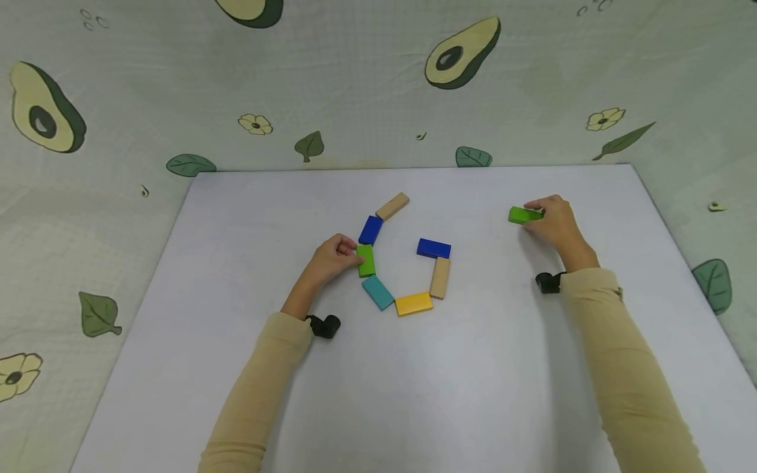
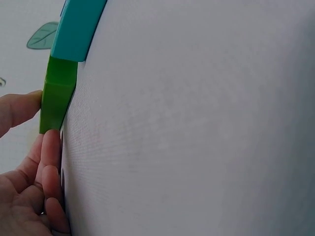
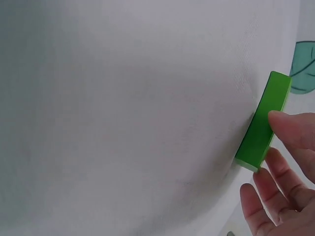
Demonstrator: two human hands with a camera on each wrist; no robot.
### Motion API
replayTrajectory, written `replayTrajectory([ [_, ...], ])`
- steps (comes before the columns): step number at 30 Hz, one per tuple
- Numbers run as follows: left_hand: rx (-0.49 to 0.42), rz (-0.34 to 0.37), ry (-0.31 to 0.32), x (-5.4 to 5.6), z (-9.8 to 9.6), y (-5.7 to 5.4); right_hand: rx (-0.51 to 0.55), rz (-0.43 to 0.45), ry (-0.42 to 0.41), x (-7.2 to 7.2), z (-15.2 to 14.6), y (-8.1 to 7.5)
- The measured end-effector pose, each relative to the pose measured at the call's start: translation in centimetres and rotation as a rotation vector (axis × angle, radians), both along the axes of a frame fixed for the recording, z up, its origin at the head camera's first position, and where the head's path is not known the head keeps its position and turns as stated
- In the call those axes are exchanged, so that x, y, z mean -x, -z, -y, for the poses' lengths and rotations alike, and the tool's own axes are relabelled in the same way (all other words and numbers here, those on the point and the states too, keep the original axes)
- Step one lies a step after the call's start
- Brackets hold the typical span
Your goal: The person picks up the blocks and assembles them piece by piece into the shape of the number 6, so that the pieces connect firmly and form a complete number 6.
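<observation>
In the head view, a curved row of wooden blocks lies on the white table. My left hand is at a green block in its left side, thumb and fingertips pinching it. The left wrist view shows the thumb on one face of this green block and a fingertip at its end, with the teal block right against it. Off to the right, my right hand holds another green block between thumb and fingers. A shadow lies beside that green block in the right wrist view.
The row also has a natural wood block, a blue block, a teal block, a yellow block, a second natural wood block and a second blue block. Behind the table hangs an avocado-print cloth.
</observation>
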State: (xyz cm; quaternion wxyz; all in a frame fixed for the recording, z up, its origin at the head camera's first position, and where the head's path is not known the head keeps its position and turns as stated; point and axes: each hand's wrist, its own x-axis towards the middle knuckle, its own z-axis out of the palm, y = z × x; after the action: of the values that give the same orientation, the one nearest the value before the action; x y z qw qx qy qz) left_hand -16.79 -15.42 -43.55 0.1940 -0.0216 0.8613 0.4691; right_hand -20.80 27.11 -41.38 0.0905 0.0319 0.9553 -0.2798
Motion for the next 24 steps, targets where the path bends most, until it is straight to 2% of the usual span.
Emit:
replayTrajectory([
  [3,-0.005,-0.002,-0.001,0.0,0.0,-0.1,-0.003,-0.019,-0.005,0.0,-0.1,0.1],
  [15,-0.01,0.007,-0.002,0.0,0.0,0.0,-0.023,0.031,0.003,0.2,-0.2,0.5],
  [24,-0.014,0.008,0.005,0.0,0.0,0.2,0.016,0.009,-0.021,0.0,1.4,0.3],
])
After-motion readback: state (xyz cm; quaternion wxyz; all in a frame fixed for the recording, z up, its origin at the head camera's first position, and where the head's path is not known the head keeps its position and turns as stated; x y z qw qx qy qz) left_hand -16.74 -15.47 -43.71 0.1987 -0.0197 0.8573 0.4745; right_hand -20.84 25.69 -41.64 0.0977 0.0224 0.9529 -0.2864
